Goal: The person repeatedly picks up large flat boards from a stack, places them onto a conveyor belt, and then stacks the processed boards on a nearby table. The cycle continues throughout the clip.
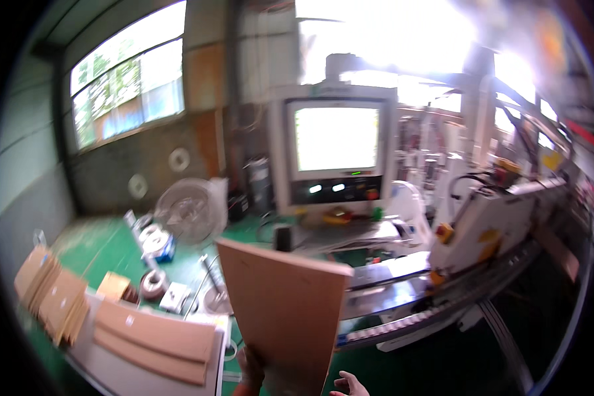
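A flat brown rectangular board (pixel 280 303), with a paler edge along its top and right side, stands nearly upright in front of me. My left hand (pixel 249 366) grips its lower left edge, and part of the fingers is hidden. Just right of the board's lower right edge is my right hand (pixel 348 384), its fingers apart and holding nothing. The lower end of the board runs down to the picture's rim.
Behind the board stands a control cabinet with a bright screen (pixel 336 140). A long machine (pixel 495 224) with a rail extends right. Cardboard pieces (pixel 152 336) lie on a table at lower left. A round fan (pixel 191 210) and rolls of tape (pixel 154 284) are on the green floor.
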Available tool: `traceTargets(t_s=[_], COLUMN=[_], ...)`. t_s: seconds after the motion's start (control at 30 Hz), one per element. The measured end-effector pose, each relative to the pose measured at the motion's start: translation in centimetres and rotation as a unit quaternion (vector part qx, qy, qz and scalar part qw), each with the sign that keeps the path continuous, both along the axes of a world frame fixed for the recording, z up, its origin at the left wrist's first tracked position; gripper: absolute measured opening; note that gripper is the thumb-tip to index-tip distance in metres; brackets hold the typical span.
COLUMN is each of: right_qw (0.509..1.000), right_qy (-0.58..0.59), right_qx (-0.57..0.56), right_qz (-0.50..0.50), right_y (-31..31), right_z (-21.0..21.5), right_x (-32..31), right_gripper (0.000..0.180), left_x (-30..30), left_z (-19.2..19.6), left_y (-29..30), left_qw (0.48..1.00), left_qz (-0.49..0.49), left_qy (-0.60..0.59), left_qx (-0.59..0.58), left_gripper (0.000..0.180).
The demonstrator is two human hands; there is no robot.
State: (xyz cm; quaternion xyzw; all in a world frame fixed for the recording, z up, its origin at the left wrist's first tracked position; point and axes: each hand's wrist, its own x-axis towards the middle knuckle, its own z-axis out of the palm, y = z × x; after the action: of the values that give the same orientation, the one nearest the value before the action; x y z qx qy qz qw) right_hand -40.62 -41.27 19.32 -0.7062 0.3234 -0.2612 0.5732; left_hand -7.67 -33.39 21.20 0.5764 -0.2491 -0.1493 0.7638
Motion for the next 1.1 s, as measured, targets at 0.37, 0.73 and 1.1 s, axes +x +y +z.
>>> traceTargets(t_s=[0.37, 0.73, 1.1], right_qw=[0.776, 0.889, 0.726], right_qy=[-0.512, 0.066, 0.004], right_qx=[0.002, 0.026, 0.169], right_qz=[-0.369, -0.453, -0.667], right_y=[-8.7, -8.4, 8.2], right_z=[12.7, 6.7, -9.7], right_x=[-20.8, -39.2, -35.8], right_gripper=[0.079, 0.045, 0.079], left_x=[-14.0, -27.1, -37.6], left_z=[4.2, 11.4, 6.4], left_y=[-11.5, -23.0, -28.5], left_qw=[0.864, 0.514, 0.35], left_qz=[-0.26, -0.46, -0.622], left_qy=[-0.39, -0.61, -0.625], left_qx=[0.184, 0.39, 0.316], left_gripper=[0.068, 0.073, 0.068])
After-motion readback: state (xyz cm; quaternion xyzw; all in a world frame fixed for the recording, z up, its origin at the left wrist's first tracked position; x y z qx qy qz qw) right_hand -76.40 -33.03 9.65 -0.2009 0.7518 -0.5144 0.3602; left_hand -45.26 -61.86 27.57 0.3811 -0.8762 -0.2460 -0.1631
